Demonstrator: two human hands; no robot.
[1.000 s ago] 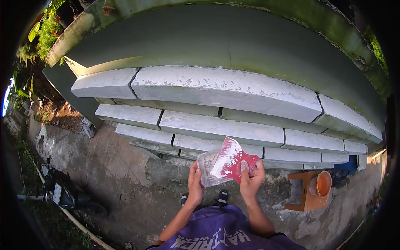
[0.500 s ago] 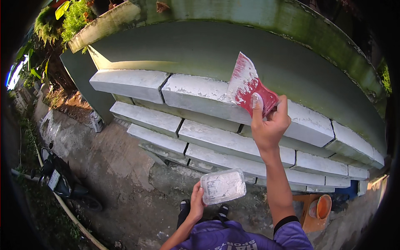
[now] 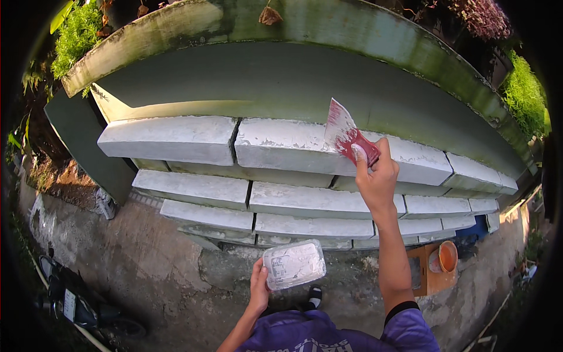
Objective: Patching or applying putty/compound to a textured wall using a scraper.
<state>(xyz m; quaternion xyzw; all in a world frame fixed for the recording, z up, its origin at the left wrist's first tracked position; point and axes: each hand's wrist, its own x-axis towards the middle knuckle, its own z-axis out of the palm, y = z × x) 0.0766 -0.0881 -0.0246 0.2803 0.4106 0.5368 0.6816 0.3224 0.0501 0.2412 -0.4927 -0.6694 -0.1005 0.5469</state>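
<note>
My right hand [image 3: 377, 175] grips a red putty scraper [image 3: 341, 132] by its handle, thumb laid along it. White filler is smeared over the scraper's wide blade, which points up at the top white ledge [image 3: 287, 134]; whether it touches the ledge I cannot tell. White residue also marks my thumb. Lower down, my left hand [image 3: 258, 286] holds a clear plastic tub [image 3: 295, 265] by its left side, fingers partly hidden beneath. White paste coats the inside of the tub. The ledge's top face looks rough and patchy next to the blade.
More white ledges [image 3: 311, 198] step down below the top one, split by dark gaps. Behind rises a green-grey wall [image 3: 270, 76]. An orange bucket [image 3: 447, 256] sits on a wooden stool [image 3: 437, 281] at right. A motorbike [image 3: 79, 302] stands at lower left on the concrete ground [image 3: 158, 258].
The whole view has shifted. My right hand has drawn the scraper lower and farther from me, its blade turned more edge-on. The tub stays in my left hand, now farther left in view.
</note>
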